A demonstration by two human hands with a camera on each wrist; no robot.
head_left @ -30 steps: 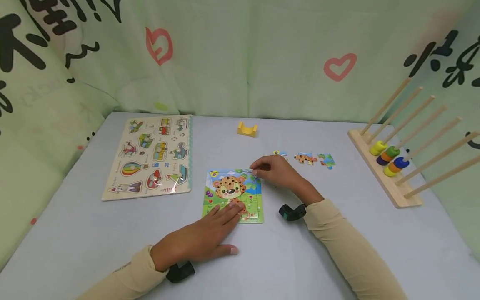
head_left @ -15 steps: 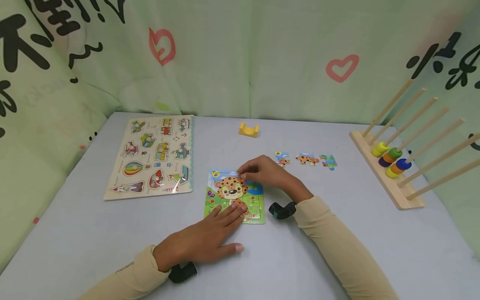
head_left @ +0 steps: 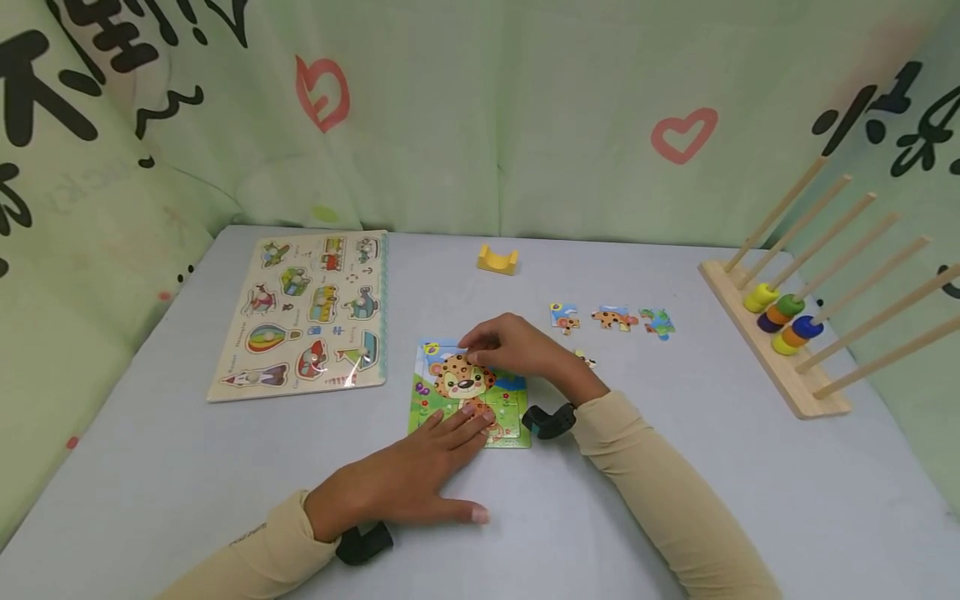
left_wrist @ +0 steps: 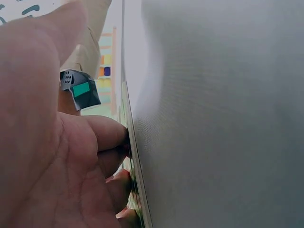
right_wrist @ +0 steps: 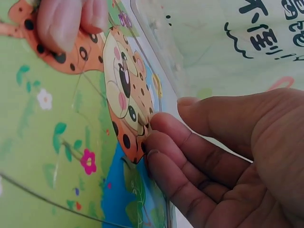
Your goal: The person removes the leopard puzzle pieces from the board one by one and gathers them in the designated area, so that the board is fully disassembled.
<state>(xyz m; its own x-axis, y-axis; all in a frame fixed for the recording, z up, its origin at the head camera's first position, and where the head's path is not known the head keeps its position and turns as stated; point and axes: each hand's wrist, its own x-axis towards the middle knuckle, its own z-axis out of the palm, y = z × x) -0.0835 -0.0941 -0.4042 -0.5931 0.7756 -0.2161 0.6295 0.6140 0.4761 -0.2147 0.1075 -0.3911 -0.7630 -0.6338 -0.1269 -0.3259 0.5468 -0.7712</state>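
Note:
A leopard jigsaw puzzle (head_left: 506, 408) lies flat on the table, its picture also large in the right wrist view. My left hand (head_left: 412, 467) rests on its lower part with fingers spread, thumb out over the cloth; the left wrist view shows the fingertips on the board's face beside its edge. At the top of the leopard's head, my right hand (head_left: 513, 346) touches the puzzle with bent fingertips. In the right wrist view, the thumb of this hand (right_wrist: 218, 156) stands apart from the puzzle. The right hand hides part of the upper edge.
Loose puzzle pieces (head_left: 614, 318) lie in a row beyond the right hand; another piece (head_left: 587, 359) shows beside the wrist. A picture board (head_left: 300, 317) lies left. A yellow block (head_left: 497, 260) sits at the back. A wooden peg rack (head_left: 780, 342) with coloured beads stands right.
My right hand has slid left along the puzzle's upper part, from the top right corner to above the leopard's head. The piece beside the wrist has come into view. The left hand stays put.

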